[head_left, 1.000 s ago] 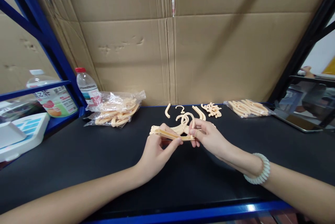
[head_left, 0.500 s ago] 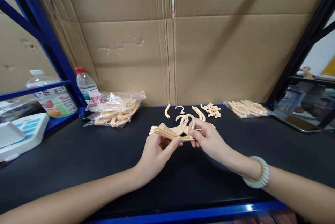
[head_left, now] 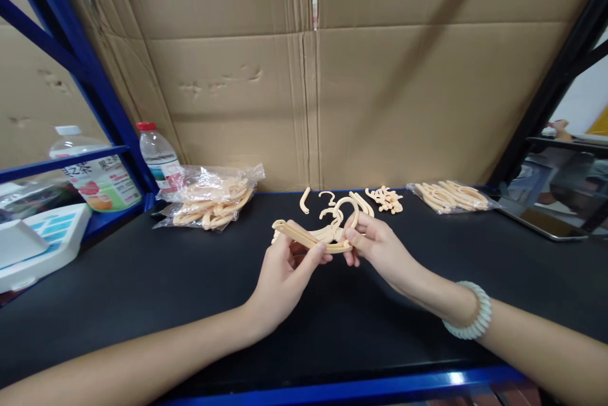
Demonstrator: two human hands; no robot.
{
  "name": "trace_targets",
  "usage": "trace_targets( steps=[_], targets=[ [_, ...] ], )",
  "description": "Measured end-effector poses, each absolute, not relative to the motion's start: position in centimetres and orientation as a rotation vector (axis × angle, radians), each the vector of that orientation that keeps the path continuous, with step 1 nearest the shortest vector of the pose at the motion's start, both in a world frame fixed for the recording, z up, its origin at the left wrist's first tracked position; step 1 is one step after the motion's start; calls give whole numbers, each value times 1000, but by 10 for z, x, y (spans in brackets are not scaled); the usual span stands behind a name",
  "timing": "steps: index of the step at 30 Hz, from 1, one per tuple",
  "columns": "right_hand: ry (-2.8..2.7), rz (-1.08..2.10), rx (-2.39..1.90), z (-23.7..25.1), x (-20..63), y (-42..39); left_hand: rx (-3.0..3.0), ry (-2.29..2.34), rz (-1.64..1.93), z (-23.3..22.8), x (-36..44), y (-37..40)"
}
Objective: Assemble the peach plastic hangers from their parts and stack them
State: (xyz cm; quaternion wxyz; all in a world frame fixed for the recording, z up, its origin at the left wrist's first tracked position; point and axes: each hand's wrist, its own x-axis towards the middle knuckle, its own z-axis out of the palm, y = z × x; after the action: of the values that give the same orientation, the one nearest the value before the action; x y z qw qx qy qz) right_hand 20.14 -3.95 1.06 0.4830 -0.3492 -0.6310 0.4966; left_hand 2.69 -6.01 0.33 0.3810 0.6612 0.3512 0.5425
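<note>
Between my hands, above the black table, is a cream plastic hanger arm (head_left: 298, 234). My left hand (head_left: 287, 276) is closed around it, thumb on top. A curved hanger hook (head_left: 350, 204) meets the arm's right end, and my right hand (head_left: 380, 247) pinches the hook there; whether the two are joined I cannot tell. Just behind, partly hidden by my hands, lie assembled hangers (head_left: 327, 233). Farther back are a loose hanger arm (head_left: 304, 201), a single hook (head_left: 327, 196), more arms (head_left: 361, 203) and a heap of hooks (head_left: 386, 199).
Clear bags of hanger parts (head_left: 213, 200) lie at the left, by a red-capped bottle (head_left: 159, 156). Another bag (head_left: 449, 196) and a phone-like flat device (head_left: 544, 221) are at the right. Cardboard (head_left: 403, 102) walls off the back of the black table (head_left: 156, 292).
The hook in my right hand has tilted so that its curve shows more openly. The arm's left end in my left hand has risen slightly. Both hands keep their grip.
</note>
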Motion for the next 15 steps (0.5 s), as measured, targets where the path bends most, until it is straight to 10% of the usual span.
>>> trace_targets(
  steps=[15],
  targets=[
    [-1358, 1560, -789, 12, 210, -35, 1920, 840, 1402, 0, 22, -57]
  ],
)
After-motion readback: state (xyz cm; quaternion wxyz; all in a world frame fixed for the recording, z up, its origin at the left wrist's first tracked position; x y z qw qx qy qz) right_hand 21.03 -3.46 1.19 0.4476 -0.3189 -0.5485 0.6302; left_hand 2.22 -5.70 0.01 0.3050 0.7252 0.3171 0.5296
